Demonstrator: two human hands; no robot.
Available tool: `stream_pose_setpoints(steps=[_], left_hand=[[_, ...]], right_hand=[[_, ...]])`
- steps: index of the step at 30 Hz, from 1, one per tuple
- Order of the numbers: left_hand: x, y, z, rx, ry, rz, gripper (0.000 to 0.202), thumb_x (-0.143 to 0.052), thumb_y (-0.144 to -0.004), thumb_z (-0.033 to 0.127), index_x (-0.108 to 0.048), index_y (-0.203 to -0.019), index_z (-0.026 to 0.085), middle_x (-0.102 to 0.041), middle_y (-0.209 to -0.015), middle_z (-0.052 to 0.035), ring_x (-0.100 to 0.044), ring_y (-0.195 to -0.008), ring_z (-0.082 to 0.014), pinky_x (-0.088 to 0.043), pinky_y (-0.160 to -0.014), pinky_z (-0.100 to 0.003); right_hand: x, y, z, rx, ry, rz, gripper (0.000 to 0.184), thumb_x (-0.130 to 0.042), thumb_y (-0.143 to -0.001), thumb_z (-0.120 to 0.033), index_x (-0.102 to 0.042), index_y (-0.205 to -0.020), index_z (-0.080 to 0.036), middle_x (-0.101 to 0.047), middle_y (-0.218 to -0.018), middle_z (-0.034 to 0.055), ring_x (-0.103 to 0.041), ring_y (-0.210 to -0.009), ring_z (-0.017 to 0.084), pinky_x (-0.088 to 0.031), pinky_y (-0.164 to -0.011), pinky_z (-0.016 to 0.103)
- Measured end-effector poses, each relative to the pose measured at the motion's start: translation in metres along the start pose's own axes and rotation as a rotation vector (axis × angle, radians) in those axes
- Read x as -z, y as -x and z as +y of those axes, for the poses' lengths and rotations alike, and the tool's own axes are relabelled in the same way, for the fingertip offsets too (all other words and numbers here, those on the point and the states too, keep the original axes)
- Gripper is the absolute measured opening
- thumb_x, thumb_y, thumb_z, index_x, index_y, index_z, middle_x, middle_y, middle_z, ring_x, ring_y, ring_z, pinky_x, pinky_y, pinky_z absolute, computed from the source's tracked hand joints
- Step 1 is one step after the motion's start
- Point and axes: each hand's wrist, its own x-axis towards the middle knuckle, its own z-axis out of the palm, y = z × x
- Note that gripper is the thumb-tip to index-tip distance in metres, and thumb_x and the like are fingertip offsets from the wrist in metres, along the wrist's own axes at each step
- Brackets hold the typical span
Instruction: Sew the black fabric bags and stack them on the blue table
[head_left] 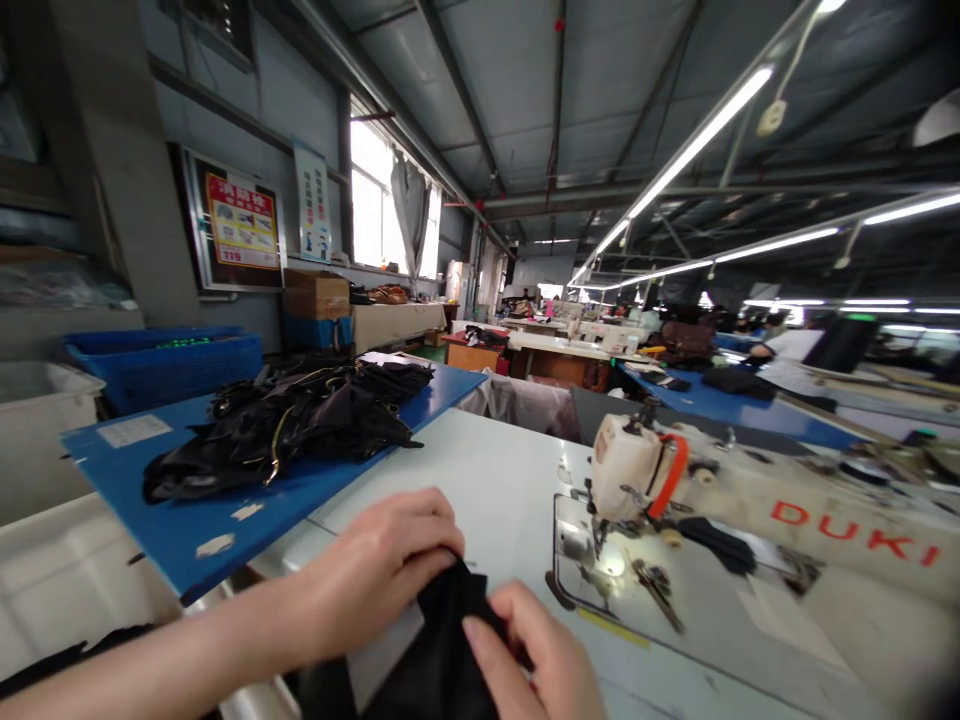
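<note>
Both hands hold one piece of black fabric (439, 655) low in the view, over the near edge of the pale sewing table (457, 470). My left hand (382, 570) pinches its upper left corner, fingers bent and pressed together. On the right edge of the cloth, my right hand (532, 650) grips with the thumb on top and fingers curled beneath. The lower part of the fabric runs out of the frame. To the right stands a white sewing machine (622, 465), its needle area lit, apart from the cloth.
A heap of black fabric pieces with zippers (300, 420) lies on a blue table (172, 530) at the left. Behind it stands a blue crate (165, 365). Small scissors-like metal snips (660, 590) rest by the machine's needle plate. Other worktables (555, 345) fill the back.
</note>
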Motion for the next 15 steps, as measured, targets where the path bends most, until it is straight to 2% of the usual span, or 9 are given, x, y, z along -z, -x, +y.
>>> stream_pose_setpoints(steps=[2, 3, 5, 7, 9, 10, 12, 13, 15], left_hand=[[0.023, -0.029, -0.012, -0.102, -0.24, -0.068, 0.019, -0.048, -0.092, 0.015, -0.065, -0.086, 0.022, -0.06, -0.091, -0.0006, -0.055, -0.085, -0.015, -0.038, -0.077, -0.028], [0.028, -0.046, -0.018, -0.174, -0.356, -0.105, 0.018, -0.049, -0.091, 0.016, -0.065, -0.084, 0.022, -0.06, -0.09, -0.0009, -0.054, -0.086, -0.0164, -0.037, -0.08, -0.03], [0.02, -0.077, -0.03, -0.294, -0.516, -0.144, 0.016, -0.053, -0.089, 0.016, -0.065, -0.078, 0.02, -0.061, -0.087, -0.0027, -0.052, -0.089, -0.0191, -0.034, -0.086, -0.035], [-0.012, -0.102, -0.041, -0.37, -0.537, -0.163, 0.011, -0.058, -0.086, 0.014, -0.064, -0.077, 0.018, -0.061, -0.087, -0.0046, -0.051, -0.094, -0.021, -0.03, -0.092, -0.039], [-0.06, -0.116, -0.05, -0.379, -0.415, -0.222, 0.01, -0.061, -0.084, 0.015, -0.065, -0.076, 0.018, -0.062, -0.089, -0.0057, -0.051, -0.097, -0.0223, -0.028, -0.096, -0.041], [-0.086, -0.12, -0.053, -0.36, -0.306, -0.258, 0.008, -0.063, -0.083, 0.016, -0.066, -0.076, 0.018, -0.062, -0.091, -0.0056, -0.052, -0.098, -0.0225, -0.028, -0.098, -0.042], [-0.133, -0.125, -0.056, -0.341, -0.234, -0.281, 0.006, -0.063, -0.083, 0.017, -0.068, -0.079, 0.02, -0.063, -0.093, -0.0035, -0.054, -0.097, -0.0208, -0.03, -0.098, -0.04], [-0.152, -0.126, -0.055, -0.332, -0.196, -0.283, 0.006, -0.063, -0.083, 0.018, -0.068, -0.082, 0.02, -0.063, -0.095, -0.0028, -0.054, -0.097, -0.02, -0.032, -0.097, -0.038], [-0.176, -0.128, -0.053, -0.324, -0.134, -0.279, 0.007, -0.061, -0.085, 0.019, -0.067, -0.087, 0.021, -0.062, -0.098, -0.0017, -0.054, -0.099, -0.0187, -0.036, -0.095, -0.033]], right_hand=[[-0.023, -0.02, -0.011, -0.107, -0.248, 0.088, 0.027, -0.051, -0.085, -0.04, -0.043, -0.067, -0.022, -0.036, -0.057, -0.0061, -0.037, -0.054, 0.011, -0.03, -0.048, 0.022], [-0.032, -0.032, -0.013, -0.158, -0.387, 0.107, 0.028, -0.053, -0.084, -0.041, -0.043, -0.066, -0.022, -0.036, -0.058, -0.0062, -0.037, -0.055, 0.011, -0.031, -0.048, 0.022], [-0.043, -0.051, -0.007, -0.326, -0.706, 0.108, 0.028, -0.061, -0.079, -0.04, -0.044, -0.067, -0.021, -0.04, -0.059, -0.0067, -0.042, -0.056, 0.011, -0.038, -0.051, 0.021], [-0.042, -0.06, 0.011, -0.534, -0.88, 0.17, 0.028, -0.067, -0.074, -0.037, -0.045, -0.068, -0.022, -0.046, -0.06, -0.0066, -0.05, -0.057, 0.011, -0.044, -0.053, 0.021], [-0.032, -0.058, 0.037, -0.672, -0.9, 0.212, 0.031, -0.07, -0.072, -0.034, -0.042, -0.066, -0.022, -0.051, -0.059, -0.0062, -0.054, -0.056, 0.011, -0.047, -0.054, 0.022], [-0.024, -0.054, 0.05, -0.735, -0.898, 0.22, 0.032, -0.07, -0.071, -0.033, -0.041, -0.065, -0.022, -0.052, -0.057, -0.006, -0.055, -0.054, 0.011, -0.048, -0.055, 0.022], [-0.004, -0.042, 0.073, -0.834, -0.908, 0.225, 0.03, -0.071, -0.071, -0.029, -0.042, -0.068, -0.022, -0.058, -0.06, -0.0042, -0.059, -0.055, 0.011, -0.051, -0.06, 0.025], [0.007, -0.035, 0.081, -0.866, -0.913, 0.228, 0.028, -0.072, -0.072, -0.028, -0.044, -0.071, -0.022, -0.061, -0.063, -0.0033, -0.061, -0.057, 0.012, -0.052, -0.062, 0.026], [0.027, -0.024, 0.09, -0.905, -0.922, 0.216, 0.024, -0.07, -0.074, -0.029, -0.048, -0.076, -0.021, -0.065, -0.066, -0.001, -0.063, -0.058, 0.012, -0.052, -0.064, 0.026]])
